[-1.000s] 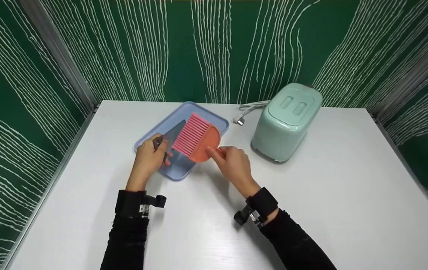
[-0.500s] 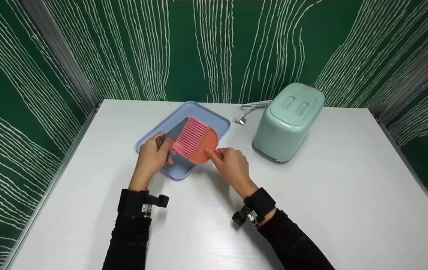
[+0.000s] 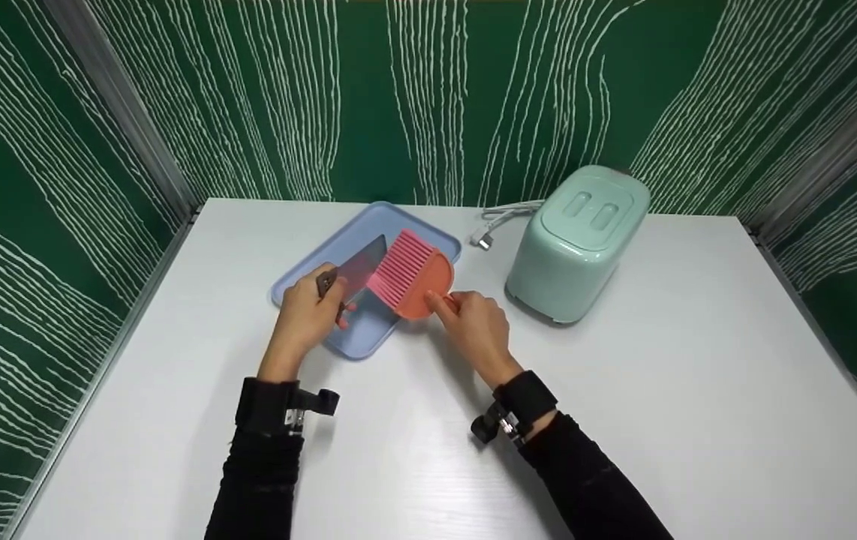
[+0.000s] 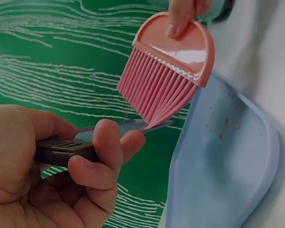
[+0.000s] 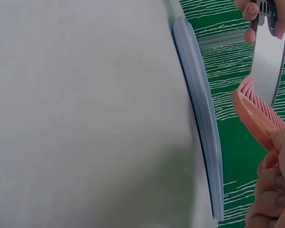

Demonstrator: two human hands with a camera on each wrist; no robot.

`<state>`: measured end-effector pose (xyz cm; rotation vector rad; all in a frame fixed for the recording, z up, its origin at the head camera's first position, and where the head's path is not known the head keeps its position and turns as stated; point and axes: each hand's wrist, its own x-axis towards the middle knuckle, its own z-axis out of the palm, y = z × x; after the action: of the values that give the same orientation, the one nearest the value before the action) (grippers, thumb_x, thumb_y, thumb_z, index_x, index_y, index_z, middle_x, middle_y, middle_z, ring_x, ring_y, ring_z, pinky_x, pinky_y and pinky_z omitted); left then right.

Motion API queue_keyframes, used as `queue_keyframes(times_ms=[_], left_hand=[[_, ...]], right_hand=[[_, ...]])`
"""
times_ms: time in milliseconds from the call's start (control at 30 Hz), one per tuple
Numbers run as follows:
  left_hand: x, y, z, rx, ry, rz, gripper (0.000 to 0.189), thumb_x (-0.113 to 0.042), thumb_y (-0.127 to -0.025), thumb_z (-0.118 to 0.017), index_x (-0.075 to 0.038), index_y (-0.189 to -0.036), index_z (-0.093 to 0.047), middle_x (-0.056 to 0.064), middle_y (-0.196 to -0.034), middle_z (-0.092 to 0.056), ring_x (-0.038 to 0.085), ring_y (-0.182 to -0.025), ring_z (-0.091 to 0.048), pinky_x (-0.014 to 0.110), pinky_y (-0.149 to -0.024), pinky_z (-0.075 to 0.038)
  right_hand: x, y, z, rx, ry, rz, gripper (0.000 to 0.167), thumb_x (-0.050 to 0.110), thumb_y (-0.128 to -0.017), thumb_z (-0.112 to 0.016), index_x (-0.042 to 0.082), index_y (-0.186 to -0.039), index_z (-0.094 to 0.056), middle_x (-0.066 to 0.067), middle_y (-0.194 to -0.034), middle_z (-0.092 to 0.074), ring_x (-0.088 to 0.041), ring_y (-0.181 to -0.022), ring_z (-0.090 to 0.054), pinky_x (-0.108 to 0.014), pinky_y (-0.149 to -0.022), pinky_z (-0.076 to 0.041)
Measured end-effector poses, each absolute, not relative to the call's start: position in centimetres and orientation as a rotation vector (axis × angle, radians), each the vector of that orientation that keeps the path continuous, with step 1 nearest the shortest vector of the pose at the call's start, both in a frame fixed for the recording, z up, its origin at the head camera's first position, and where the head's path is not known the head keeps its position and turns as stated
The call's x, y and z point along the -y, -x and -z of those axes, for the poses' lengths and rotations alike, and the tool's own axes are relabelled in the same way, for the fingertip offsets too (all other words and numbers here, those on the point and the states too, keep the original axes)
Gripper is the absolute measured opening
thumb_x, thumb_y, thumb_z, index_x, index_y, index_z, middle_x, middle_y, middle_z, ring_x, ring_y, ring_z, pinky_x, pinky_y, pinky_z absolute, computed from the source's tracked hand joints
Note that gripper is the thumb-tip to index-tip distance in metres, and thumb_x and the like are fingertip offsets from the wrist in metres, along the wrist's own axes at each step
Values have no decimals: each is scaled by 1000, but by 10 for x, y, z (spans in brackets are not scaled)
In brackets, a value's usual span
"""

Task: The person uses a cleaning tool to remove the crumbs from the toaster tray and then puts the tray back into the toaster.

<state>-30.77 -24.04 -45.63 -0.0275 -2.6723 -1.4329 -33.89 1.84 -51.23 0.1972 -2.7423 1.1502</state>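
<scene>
My left hand (image 3: 307, 311) grips the dark handle of a knife (image 3: 363, 264) whose broad metal blade points away to the upper right, over the blue tray (image 3: 357, 346). The right hand (image 3: 475, 330) pinches the short handle of an orange basting brush (image 3: 428, 289) with pink bristles (image 4: 156, 88). In the left wrist view the bristle tips bend against the blade near its far end. Brown crumbs (image 4: 223, 128) lie on the tray below. The right wrist view shows the brush (image 5: 254, 118) edge-on, its bristles lying across the knife blade (image 5: 268, 61).
A mint-green toaster (image 3: 577, 247) stands right of the tray, with its white cord and plug (image 3: 482, 238) lying beside it. The white table (image 3: 623, 390) ends at a green wall (image 3: 428, 97) with white lines.
The brush first slid down-left along the blade toward the left hand, then back out to the right toward the blade's end. The left hand shifted slightly right; the knife's face now shows more.
</scene>
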Motion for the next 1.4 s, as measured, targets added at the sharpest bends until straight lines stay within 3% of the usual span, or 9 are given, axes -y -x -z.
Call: queue_keyframes(times_ms=[167, 400, 1400], left_hand=[[240, 307, 456, 2670, 54, 1442, 21, -25, -113, -50, -13, -97, -59, 15, -91, -81, 36, -68, -76, 27, -56, -42], [239, 306, 454, 2685, 115, 1382, 23, -24, -113, -51, -11, -100, -64, 9, -87, -81, 40, -69, -76, 25, -52, -37], [240, 304, 454, 2693, 192, 1387, 21, -23, -112, -51, -13, -96, -60, 11, -86, -80, 38, -66, -74, 27, -57, -44]], right_hand=[[-24, 343, 515, 2748, -155, -1145, 65, 59, -103, -65, 23, -56, -37, 9, -51, -32, -11, -50, -33, -30, -54, -26], [-32, 351, 520, 2751, -107, -1034, 66, 57, -103, -66, 23, -57, -35, 9, -54, -30, -11, -53, -31, -29, -54, -22], [-41, 359, 519, 2654, -62, -1003, 64, 56, -103, -67, 21, -59, -36, 7, -56, -30, -14, -54, -33, -31, -54, -22]])
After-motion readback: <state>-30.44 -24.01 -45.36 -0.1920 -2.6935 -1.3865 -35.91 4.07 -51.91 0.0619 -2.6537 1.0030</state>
